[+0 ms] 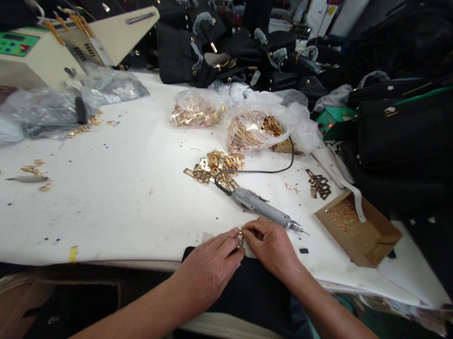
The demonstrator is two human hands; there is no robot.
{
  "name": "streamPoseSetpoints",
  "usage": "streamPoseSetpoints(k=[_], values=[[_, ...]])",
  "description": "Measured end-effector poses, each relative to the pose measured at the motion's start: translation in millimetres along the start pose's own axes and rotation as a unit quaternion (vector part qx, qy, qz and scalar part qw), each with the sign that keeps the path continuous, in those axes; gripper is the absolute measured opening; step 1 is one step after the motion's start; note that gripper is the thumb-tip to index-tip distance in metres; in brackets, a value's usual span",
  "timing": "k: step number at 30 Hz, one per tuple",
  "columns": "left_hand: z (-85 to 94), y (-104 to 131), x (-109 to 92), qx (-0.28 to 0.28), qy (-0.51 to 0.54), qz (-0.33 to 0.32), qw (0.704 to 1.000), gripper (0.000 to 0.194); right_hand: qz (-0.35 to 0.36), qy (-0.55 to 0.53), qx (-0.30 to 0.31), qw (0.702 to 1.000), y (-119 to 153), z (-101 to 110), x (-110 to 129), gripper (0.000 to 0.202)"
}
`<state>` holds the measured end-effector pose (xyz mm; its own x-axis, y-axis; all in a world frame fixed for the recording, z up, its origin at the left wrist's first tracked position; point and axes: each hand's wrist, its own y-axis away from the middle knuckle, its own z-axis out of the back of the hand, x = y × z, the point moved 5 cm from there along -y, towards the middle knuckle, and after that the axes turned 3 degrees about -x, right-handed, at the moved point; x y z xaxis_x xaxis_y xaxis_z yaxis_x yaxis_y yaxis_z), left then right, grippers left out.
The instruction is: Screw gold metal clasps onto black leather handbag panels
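A small gold metal piece (240, 237) stands between my two hands, over the edge of a black panel (254, 292) at the table's front. My left hand (213, 265) rests on the panel, its fingers closed on the piece from the left. From the right, my right hand (271, 246) pinches at the piece's upper end with thumb and forefinger. Just beyond my hands lies a grey electric screwdriver (263, 206), its bit pointing right. Behind it is a pile of gold metal plates (221, 164), with the black cord across it.
An open cardboard box (377, 241) of tiny screws stands right on the white table (129, 209). Dark plates (318, 184) lie near it. Plastic bags of gold parts (197, 110), black bags (177, 50) and a person (258, 7) are behind. A cream machine (26, 65) stands left.
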<state>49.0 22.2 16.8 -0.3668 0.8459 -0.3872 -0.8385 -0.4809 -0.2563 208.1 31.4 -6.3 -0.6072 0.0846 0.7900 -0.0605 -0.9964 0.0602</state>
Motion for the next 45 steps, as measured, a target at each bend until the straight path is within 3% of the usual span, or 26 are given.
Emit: streamPoseSetpoints(k=[7,10,14,17,19,23,26,28,31,33,36,39,45], values=[[-4.4,3,0,0.007,-0.034,0.002,0.999,0.034,-0.001,0.001,-0.014,1.0,3,-5,3,0.018],[-4.7,2,3,-0.01,-0.064,-0.017,0.998,0.039,0.026,0.012,-0.047,0.998,3,4,12,0.014],[-1.8,0,2,-0.01,-0.086,-0.043,0.995,0.038,0.081,0.162,-0.13,0.975,3,34,21,0.021],[-1.2,1,0,0.006,-0.09,-0.03,0.995,0.037,0.053,0.282,-0.117,0.951,-4,47,11,0.038],[-3.1,3,-1,0.012,-0.088,-0.014,0.996,0.038,0.037,0.305,-0.089,0.947,-11,50,3,0.036],[-8.9,8,-1,0.021,-0.075,0.016,0.997,0.043,0.048,0.189,-0.065,0.979,-18,63,-2,0.026],[-10.9,9,0,0.03,-0.061,0.035,0.997,0.045,0.018,-0.065,-0.076,0.995,-19,89,-2,0.03],[-11.0,9,-1,0.037,-0.054,0.041,0.997,0.043,0.002,-0.275,-0.097,0.957,-22,107,-1,0.033],[-10.2,8,-1,0.042,-0.048,0.042,0.997,0.04,-0.003,-0.475,-0.173,0.863,-36,128,0,0.031],[-10.1,7,-1,0.045,-0.048,0.043,0.997,0.038,-0.019,-0.503,-0.244,0.829,-50,132,-3,0.033],[-10.7,8,-1,0.054,-0.043,0.047,0.996,0.038,-0.04,-0.473,-0.332,0.815,-73,125,-8,0.042],[-10.7,8,-2,0.058,-0.034,0.05,0.997,0.038,-0.025,-0.424,-0.367,0.827,-94,111,-10,0.044],[-8.8,6,-4,0.074,-0.018,0.051,0.996,0.036,-0.01,-0.342,-0.36,0.868,-121,92,-7,0.043]])
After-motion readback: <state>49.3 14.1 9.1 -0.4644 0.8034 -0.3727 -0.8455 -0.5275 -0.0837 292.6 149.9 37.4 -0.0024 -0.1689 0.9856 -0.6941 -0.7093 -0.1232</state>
